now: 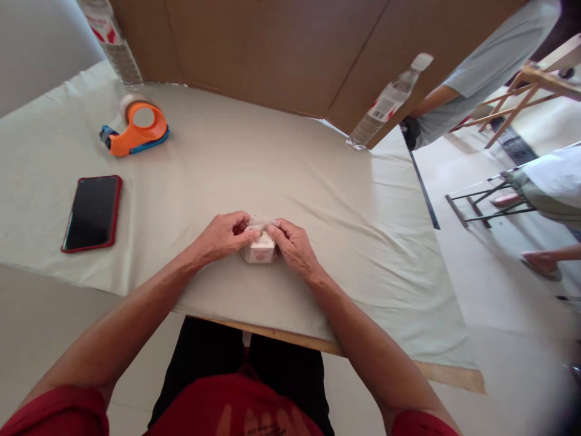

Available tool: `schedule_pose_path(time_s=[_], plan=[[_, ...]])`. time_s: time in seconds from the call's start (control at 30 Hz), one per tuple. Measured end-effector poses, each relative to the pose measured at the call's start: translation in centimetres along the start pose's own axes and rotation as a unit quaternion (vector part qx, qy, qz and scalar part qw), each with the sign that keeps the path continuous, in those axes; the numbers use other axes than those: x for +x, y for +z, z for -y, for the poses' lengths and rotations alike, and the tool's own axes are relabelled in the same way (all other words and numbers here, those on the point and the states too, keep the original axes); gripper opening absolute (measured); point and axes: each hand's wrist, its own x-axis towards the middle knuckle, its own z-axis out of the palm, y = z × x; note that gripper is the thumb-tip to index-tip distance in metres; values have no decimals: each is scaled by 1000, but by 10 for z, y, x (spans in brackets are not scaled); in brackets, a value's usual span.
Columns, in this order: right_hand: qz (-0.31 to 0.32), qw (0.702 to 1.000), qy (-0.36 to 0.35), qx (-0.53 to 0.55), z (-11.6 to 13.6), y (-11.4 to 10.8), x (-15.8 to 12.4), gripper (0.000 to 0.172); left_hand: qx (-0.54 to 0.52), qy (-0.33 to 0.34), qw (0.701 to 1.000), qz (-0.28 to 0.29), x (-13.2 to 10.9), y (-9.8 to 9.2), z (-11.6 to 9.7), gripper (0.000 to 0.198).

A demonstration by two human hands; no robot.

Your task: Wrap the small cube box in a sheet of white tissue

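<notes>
One white box (260, 254): pinched between left grip (224, 235) and right grip (294, 245), thumbs uppermost, near the front edge of the cloth-covered bench (218, 172).
Hidden: covered by fingers at both sides and part of the top; could not make out the pale, film-like layer there.
Facing: turned a printed end toward the near edge; could not tell the long axis.
Cardboard panel (254, 54): stood beyond, cut off above, blocking the view.
Left bottle (123, 63): cut off at top.
Right bottle (385, 108): stood beside the panel.
Left side: held tape dispenser (158, 128) and phone (93, 212).
</notes>
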Motion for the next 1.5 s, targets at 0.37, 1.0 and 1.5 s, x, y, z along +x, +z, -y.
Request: schedule_pose_path(time_s=[0.37,1.0,1.5], plan=[[-11,1000,7,-1,-3,-2,6,31,-178,-33,981,69,-1,1,0,93],[-67,974,-136,-168,0,-8,-3,29,-321,-69,938,108,2,6,1,108],[5,977,-114,-182,10,-11,-5,24,-332,-66,932,127,0,8,0,104]])
